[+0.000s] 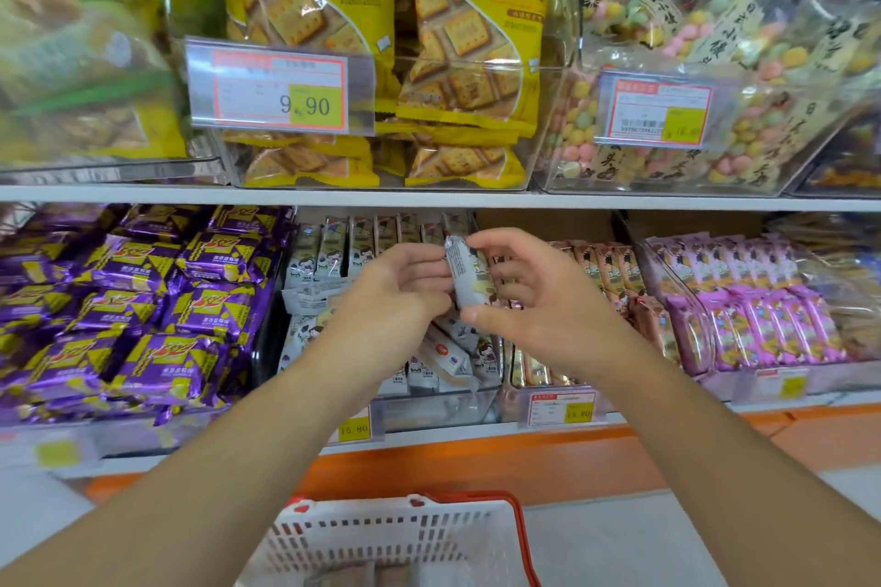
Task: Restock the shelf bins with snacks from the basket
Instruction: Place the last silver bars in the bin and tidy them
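Person's standing at the snack shelves w/ both arms out over the lower row. Between the hands is one small grey-white foil-wrapped snack bar (469,279), held upright just above the clear plastic shelf bin of grey-white bars (443,405). Right hand (538,300) has it: thumb curled under the bottom end, forefinger over the top, other fingers loosely bent behind. Left hand (400,296) is curled too, fingertips touching the bar's left edge. Can't tell if it's really gripping or just steadying.

That bin already holds a back row of matching bars standing on end, plus several lying loose & crooked at the front. To its left, purple-and-yellow foil packets (143,300); to the right, a row of pink-wrapped bars (763,315). Shelf above has yellow biscuit bags (381,38) behind a 9.90 price tag.

Down at the bottom, the white plastic basket with red handle (476,534) sits below the arms, w/ a few brownish packs just visible inside, so stock's prob. not finished.

Step in hand, I'd say: placing this bar in its bin. Next move needs it lowered into a gap, lined up w/ the standing row w/o knocking the loose ones, then back to the basket.
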`<state>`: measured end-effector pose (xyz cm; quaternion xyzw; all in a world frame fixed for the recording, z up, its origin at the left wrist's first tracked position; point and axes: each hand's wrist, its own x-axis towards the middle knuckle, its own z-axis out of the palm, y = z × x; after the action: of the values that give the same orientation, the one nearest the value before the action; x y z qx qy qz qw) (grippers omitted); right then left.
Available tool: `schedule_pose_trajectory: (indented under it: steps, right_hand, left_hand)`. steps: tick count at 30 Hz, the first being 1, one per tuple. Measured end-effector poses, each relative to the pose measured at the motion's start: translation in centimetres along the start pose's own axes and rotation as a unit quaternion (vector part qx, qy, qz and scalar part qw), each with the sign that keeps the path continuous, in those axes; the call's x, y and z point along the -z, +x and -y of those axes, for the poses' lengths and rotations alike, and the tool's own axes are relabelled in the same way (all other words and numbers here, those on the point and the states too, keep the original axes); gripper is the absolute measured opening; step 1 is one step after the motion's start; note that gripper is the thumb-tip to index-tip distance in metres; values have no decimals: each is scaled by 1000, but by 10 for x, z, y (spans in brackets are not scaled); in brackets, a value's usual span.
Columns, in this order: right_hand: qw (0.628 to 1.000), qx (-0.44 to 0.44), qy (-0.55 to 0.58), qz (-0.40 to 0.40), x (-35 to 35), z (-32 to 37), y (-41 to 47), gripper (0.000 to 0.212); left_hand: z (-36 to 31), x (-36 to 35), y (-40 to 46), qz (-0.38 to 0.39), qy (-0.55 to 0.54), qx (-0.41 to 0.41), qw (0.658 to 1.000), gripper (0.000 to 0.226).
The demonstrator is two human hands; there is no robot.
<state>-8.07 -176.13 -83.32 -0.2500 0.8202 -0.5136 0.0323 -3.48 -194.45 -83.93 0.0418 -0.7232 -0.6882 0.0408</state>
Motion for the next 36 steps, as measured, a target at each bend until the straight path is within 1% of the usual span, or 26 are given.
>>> schedule_pose_trajectory:
  steps: [1,2,3,5,6,7,8,10,12,16,19,22,24,27,29,31,32,34,36]
  right_hand:
    - [1000,-5,-25,-13,1,-2,1,57]
    - [998,-7,-55,-37,3,-5,1,51]
    - [994,-6,-90,-63,3,-8,2,44]
    - [982,4,-164,-95,3,-13,2,33]
    - [976,12,-195,-96,3,-13,1,30]
    - [972,23,-218,-89,1,-13,0,29]
    - [967,35,-240,-74,-1,-13,-1,28]
    - [951,60,-300,-42,-8,-13,-3,25]
    - [933,61,-356,-19,-15,-12,-5,25]
    - [898,53,-436,-20,-25,-13,-9,34]
    - [890,46,-452,-43,-29,-14,-10,37]
    - [893,37,-445,-63,-33,-14,-11,39]
    - [899,55,-428,-70,-34,-13,-10,36]
    - [919,65,-385,-58,-42,-6,-4,32]
    - [913,62,-399,-53,-50,-1,2,34]
    - [900,43,-433,-31,-57,2,8,36]
    - [896,26,-444,-18,-59,4,11,37]
    - [895,-2,-447,-5,-61,4,15,38]
    - [896,-15,-443,-17,-61,1,15,40]
  left_hand:
    - [3,0,1,6,63,-18,998,40]
    - [7,0,2,17,152,-44,987,40]
    - [11,0,1,36,251,-73,965,40]
    - [17,1,-4,74,417,-141,895,38]
    - [19,2,-6,81,467,-174,863,36]
    - [20,3,-8,80,494,-198,843,34]
    - [21,5,-9,76,506,-209,833,32]
    - [22,10,-7,70,506,-211,833,30]
    - [23,14,-6,72,497,-200,841,27]
    - [28,21,-4,83,472,-195,856,26]
    - [30,25,-6,79,441,-182,875,31]
    - [33,28,-11,66,419,-185,886,38]
    - [36,30,-13,42,421,-203,883,43]
    - [42,33,-15,-19,465,-229,855,47]
    - [44,34,-19,-51,500,-246,829,39]
    - [46,34,-22,-60,517,-261,813,28]
    - [48,34,-23,-59,517,-263,812,26]
    - [49,35,-26,-49,501,-249,828,28]
    - [50,36,-28,-39,485,-227,844,33]
